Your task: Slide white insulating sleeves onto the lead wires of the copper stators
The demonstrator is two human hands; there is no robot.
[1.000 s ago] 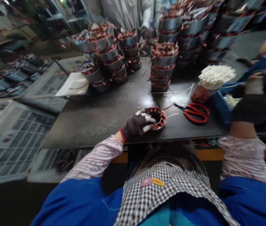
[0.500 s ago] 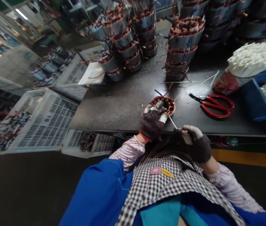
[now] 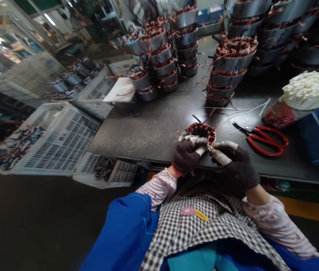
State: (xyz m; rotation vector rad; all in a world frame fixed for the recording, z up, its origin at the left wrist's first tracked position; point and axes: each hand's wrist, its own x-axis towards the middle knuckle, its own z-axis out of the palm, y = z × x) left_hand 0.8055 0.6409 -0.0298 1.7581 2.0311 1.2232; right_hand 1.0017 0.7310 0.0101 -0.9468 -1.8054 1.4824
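A motor stator [image 3: 211, 131] with red-brown copper windings lies on the dark table near its front edge. My left hand [image 3: 187, 152], in a dark glove with pale wrapped fingertips, is closed on the stator's near left rim. My right hand [image 3: 233, 162], gloved alike, pinches at the near right rim, close to my left fingertips. Between the two hands a short bit of a thin white cable tie [image 3: 209, 148] shows at the windings; the rest of it is hidden by fingers. A black lead [image 3: 196, 118] and a copper wire stick up from the far rim.
Red-handled scissors [image 3: 269, 141] lie right of the stator, near loose white ties [image 3: 257, 107]. Farther right are a bundle of white ties [image 3: 312, 90] and a blue bin [image 3: 314, 137]. Stacked stators [image 3: 228, 75] line the back. White plastic crates [image 3: 60, 139] stand at the left.
My right hand has moved up from below the table edge to the stator's rim, where the white tie was stretched between them. My left fingers have shifted out of the bore toward the near rim.
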